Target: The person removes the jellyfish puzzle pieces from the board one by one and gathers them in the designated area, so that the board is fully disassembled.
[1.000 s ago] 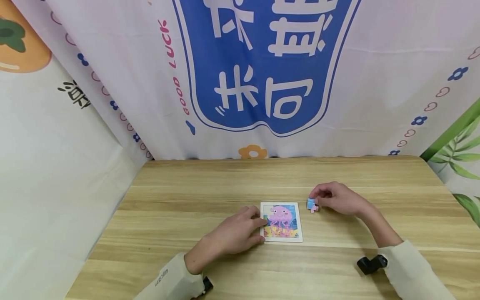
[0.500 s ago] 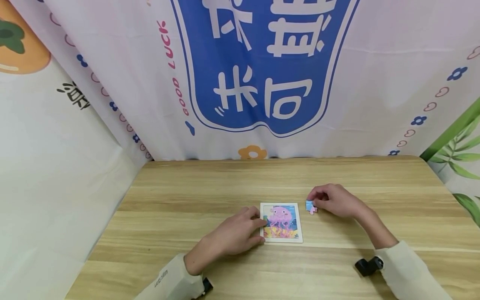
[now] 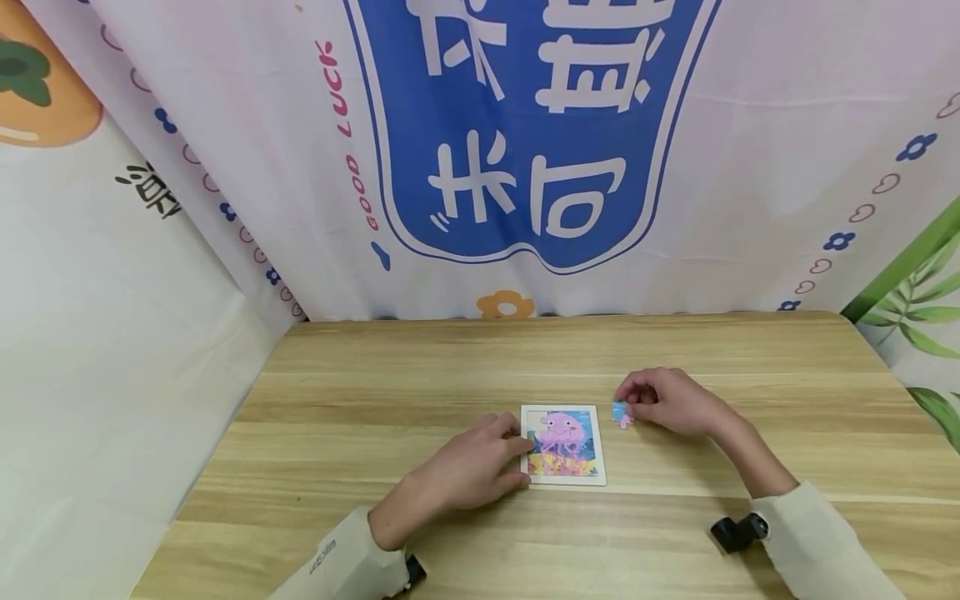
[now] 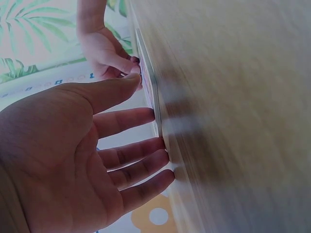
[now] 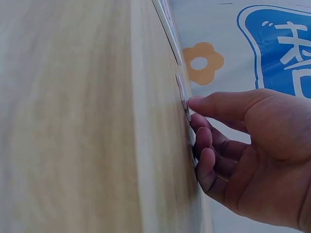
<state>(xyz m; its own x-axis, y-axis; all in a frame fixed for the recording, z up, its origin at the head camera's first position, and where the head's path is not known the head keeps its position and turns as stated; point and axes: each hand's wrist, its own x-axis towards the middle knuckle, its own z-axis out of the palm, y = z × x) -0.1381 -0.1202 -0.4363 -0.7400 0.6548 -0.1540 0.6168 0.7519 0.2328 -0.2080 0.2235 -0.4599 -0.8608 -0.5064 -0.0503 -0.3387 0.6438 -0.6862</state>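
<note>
Puzzle [image 3: 564,450]: lying on the table [image 3: 390,375], looking nearly filled; its 10 o'clock corner [image 3: 534,419] is seemingly waiting bare.
Piece [image 3: 620,411]: sitting at the puzzle's 2 o'clock, the only loose one I'm spotting.
Right hand [image 3: 671,402]: pinching the piece.
Left hand [image 3: 472,467]: touching the puzzle's 9 o'clock edge, fingers relaxing.
Views: right wrist is revealing the thumb [image 5: 226,104] pressing; only head is showing me the corner.

The counter [image 3: 420,367] lets a hand pass beyond or in front of the puzzle [image 3: 564,448]; a narrow gap parts puzzle and piece [image 3: 619,411]. The left hand [image 3: 476,467] blocks the puzzle's left edge, the right hand [image 3: 671,402] the piece's right; the curtain [image 3: 517,125] bounds the back.
</note>
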